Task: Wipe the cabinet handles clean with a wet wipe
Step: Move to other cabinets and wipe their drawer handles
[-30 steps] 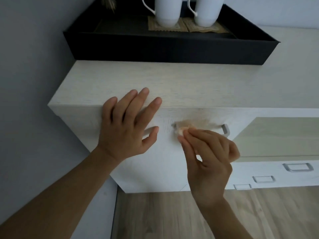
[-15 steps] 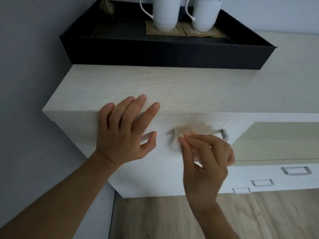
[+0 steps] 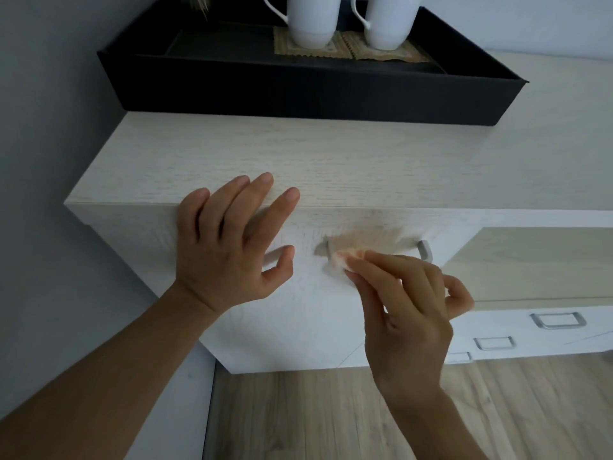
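The right hand (image 3: 408, 313) pinches a small bunched wet wipe (image 3: 343, 257) between the thumb and the first fingers; its ring and little fingers curl loosely off to the side and hold nothing. The wipe is pressed to the left end of the top handle (image 3: 425, 251), a grey metal bar on the cabinet (image 3: 292, 320) front. The bar's right end shows bare past the knuckles, while its middle is hidden behind the fingers.

Just to the left, the left hand (image 3: 229, 247) is spread wide and holds nothing. Its straight fingers lie over the front edge of the pale wood-grain worktop (image 3: 331, 161), and its thumb sticks out toward the wipe without touching it. Whether the palm touches the cabinet front cannot be told.

Lower and to the right, three more grey handles sit on the white drawer fronts — a large one (image 3: 557, 321), a smaller one (image 3: 494, 343), and one partly hidden behind the right wrist (image 3: 459, 356).

At the back of the worktop stands a black tray (image 3: 298, 91). In it, two white mugs (image 3: 310, 18) (image 3: 388, 18) stand side by side on tan mats (image 3: 335, 49). A grey wall (image 3: 49, 127) runs along the cabinet's left side, and light wood flooring (image 3: 331, 413) lies below.
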